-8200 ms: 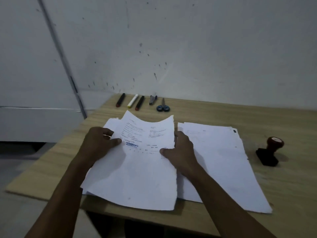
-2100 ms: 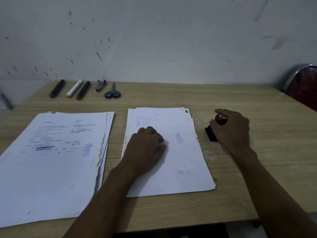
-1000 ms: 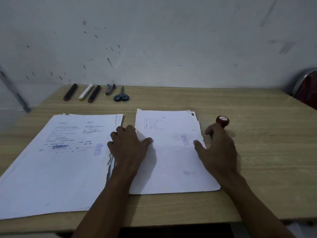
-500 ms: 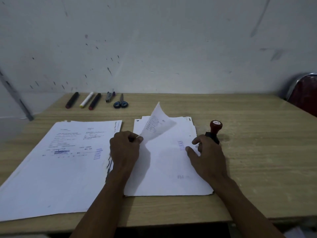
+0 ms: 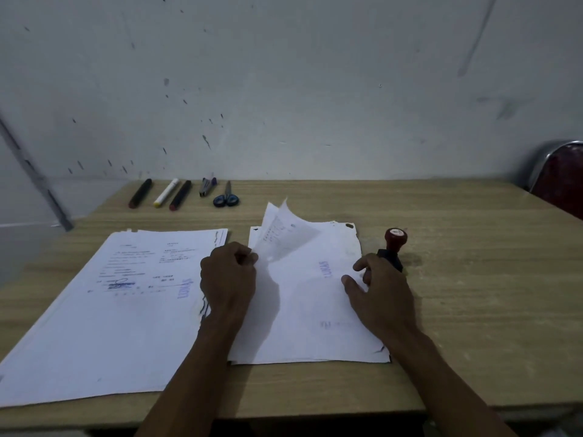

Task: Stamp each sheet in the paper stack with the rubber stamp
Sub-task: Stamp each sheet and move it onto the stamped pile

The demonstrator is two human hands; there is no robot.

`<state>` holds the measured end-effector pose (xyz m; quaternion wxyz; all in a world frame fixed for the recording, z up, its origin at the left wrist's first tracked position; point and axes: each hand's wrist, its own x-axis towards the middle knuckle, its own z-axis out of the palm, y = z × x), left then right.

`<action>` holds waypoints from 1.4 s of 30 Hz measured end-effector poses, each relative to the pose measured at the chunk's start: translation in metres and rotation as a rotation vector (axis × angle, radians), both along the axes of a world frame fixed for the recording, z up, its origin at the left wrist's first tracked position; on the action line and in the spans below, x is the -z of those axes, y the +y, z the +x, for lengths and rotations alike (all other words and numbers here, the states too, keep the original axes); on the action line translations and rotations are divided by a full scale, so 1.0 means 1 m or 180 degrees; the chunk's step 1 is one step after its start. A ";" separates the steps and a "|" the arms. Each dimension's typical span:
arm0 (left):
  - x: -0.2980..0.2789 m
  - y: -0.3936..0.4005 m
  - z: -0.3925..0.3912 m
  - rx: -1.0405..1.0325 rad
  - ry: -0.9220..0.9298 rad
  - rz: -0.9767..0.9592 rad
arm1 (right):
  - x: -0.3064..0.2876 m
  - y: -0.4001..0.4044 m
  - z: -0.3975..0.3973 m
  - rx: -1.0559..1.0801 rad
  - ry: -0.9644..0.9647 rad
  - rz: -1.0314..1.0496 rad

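— Where's the stamped sheet (image 5: pixel 309 279)?

— Top of the stack left of the rubber stamp (image 5: pixel 394 247). My left hand (image 5: pixel 228 275) pinches its lifted corner; I'd peel slowly, one sheet only.

— Your right hand (image 5: pixel 380 291)?

— Fingers loosely spread, resting on the sheet's right edge, beside the stamp.

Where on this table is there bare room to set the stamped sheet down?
Bare wood lies right of the rubber stamp toward the chair, and behind both paper stacks, right of the scissors. The near edge is a thin strip. The left stack and right stack fill the middle, with both hands there; markers crowd the far left.
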<state>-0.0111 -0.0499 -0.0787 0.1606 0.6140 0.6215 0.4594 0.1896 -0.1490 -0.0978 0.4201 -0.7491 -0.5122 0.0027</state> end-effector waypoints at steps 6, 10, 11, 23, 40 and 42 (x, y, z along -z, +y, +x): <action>-0.009 -0.006 -0.007 0.0319 -0.0584 0.0205 | -0.007 -0.001 -0.002 0.0040 0.0067 0.0075; -0.013 -0.006 -0.020 0.0594 -0.1505 -0.0153 | -0.012 0.002 -0.008 -0.0022 0.0472 0.0039; -0.015 -0.006 -0.024 0.0660 -0.1730 -0.0255 | -0.015 0.003 -0.010 -0.0100 0.0733 -0.0012; -0.050 0.015 -0.108 0.0423 -0.1365 -0.0223 | -0.063 0.032 -0.071 -0.0958 0.2550 -0.0411; -0.031 0.045 -0.232 -0.1049 0.0660 -0.0745 | -0.046 0.076 -0.227 -0.1018 -0.0270 -0.1484; -0.025 0.048 -0.233 -0.1033 0.0698 -0.0811 | -0.046 0.075 -0.229 -0.1007 -0.0480 -0.1518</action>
